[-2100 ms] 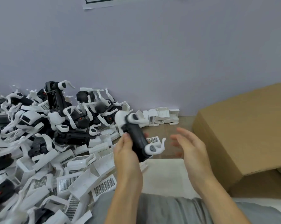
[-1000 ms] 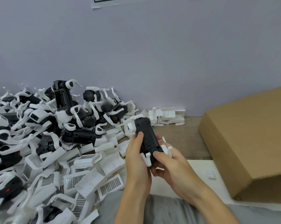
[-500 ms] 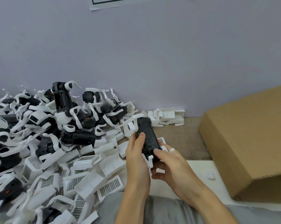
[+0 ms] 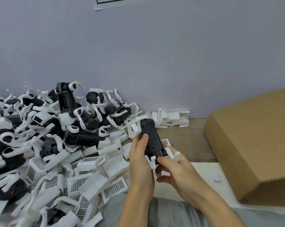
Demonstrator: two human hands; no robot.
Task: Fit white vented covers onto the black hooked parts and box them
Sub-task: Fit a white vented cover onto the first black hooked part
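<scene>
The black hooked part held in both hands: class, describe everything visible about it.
The black hooked part is an oblong body that looks like matte black plastic, with white curved hooks at its far and near ends and a small red spot near its near end. It is held above the table, long axis pointing away from the person. The left hand grips its left side; the right hand pinches its near end.

This looks like a small assembly or packing workstation. A large heap of identical black hooked parts (image 4: 82, 128) and loose white vented covers (image 4: 114, 188) (dozens of each, tumbled together) fills the bench (image 4: 187, 138) against a plain grey wall (image 4: 155, 54). A big cardboard box (image 4: 256, 140) sits at the right, and a printed notice (image 4: 115, 2) hangs on the wall.
</scene>
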